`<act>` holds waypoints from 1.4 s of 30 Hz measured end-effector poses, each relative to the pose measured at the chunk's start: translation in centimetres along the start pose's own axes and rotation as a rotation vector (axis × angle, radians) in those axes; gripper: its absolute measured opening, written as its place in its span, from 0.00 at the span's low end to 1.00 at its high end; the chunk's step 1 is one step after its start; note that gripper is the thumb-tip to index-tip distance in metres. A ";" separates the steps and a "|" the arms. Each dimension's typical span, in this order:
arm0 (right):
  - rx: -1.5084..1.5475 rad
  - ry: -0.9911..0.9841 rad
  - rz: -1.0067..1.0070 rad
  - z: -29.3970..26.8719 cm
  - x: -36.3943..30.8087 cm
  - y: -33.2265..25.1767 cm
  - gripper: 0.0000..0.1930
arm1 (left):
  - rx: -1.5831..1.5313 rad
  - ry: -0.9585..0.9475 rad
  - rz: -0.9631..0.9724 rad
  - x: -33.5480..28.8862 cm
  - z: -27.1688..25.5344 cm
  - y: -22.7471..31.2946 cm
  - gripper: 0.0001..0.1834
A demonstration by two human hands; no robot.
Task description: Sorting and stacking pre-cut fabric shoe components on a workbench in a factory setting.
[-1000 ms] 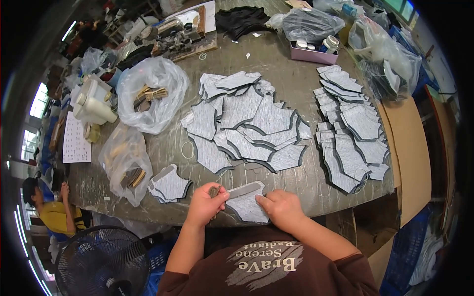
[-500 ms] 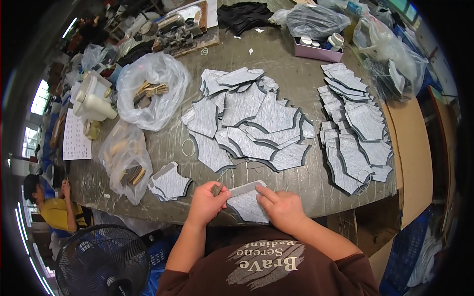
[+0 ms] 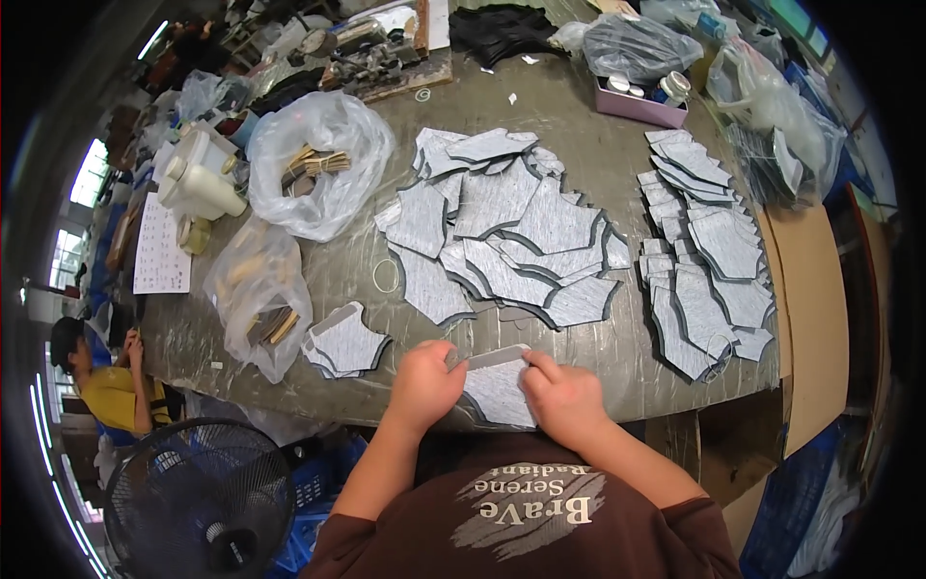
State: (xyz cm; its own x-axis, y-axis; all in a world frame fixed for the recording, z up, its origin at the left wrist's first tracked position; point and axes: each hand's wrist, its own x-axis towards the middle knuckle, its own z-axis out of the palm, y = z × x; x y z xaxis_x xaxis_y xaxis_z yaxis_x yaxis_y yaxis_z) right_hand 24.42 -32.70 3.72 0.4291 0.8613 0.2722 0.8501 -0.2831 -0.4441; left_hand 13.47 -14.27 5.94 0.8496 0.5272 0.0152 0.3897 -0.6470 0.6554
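Note:
At the near table edge lies a grey streaky cut piece [image 3: 497,394] with a dark edge, which looks like padded fabric. A plain grey strip [image 3: 494,358] runs along its far side. My left hand [image 3: 426,386] is closed at the strip's left end, its thumb on the corner; whatever else is inside the fist is hidden. My right hand [image 3: 564,396] pinches the strip's right end between thumb and fingers. Left of my hands sits a small stack of like pieces [image 3: 352,344], the top one bearing a similar strip.
Ahead, a loose heap of grey pieces [image 3: 497,207] covers the table [image 3: 598,362]. Overlapping rows of them [image 3: 719,251] lie at right. Plastic bags [image 3: 362,125] with brown strips and a white bottle [image 3: 203,186] stand left. A black fan [image 3: 198,487] is lower left.
My view has shifted, so the table things appear farther right. The left fist has turned, and the small brown thing seen in it before is hidden now. The right hand stays on the strip.

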 end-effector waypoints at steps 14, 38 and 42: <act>-0.131 0.133 0.157 -2.4 8.2 2.9 0.22 | -0.138 0.569 -0.286 -0.9 -9.4 -8.6 0.08; -0.617 -0.178 -0.067 -2.2 10.8 4.7 0.10 | -1.304 -0.064 -0.440 -2.3 -1.9 -5.1 0.15; -0.612 -0.162 -0.120 -2.2 11.0 4.8 0.06 | -1.391 -0.107 -0.435 -2.6 -2.1 -5.4 0.15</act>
State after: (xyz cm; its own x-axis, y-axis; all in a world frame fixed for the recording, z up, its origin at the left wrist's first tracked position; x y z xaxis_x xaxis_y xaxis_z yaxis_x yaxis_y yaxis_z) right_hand 33.88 -25.51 6.47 0.3097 0.9410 0.1362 0.9302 -0.3295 0.1616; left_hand 8.41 -11.01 3.91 0.8030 0.4548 -0.3851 0.0195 0.6258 0.7797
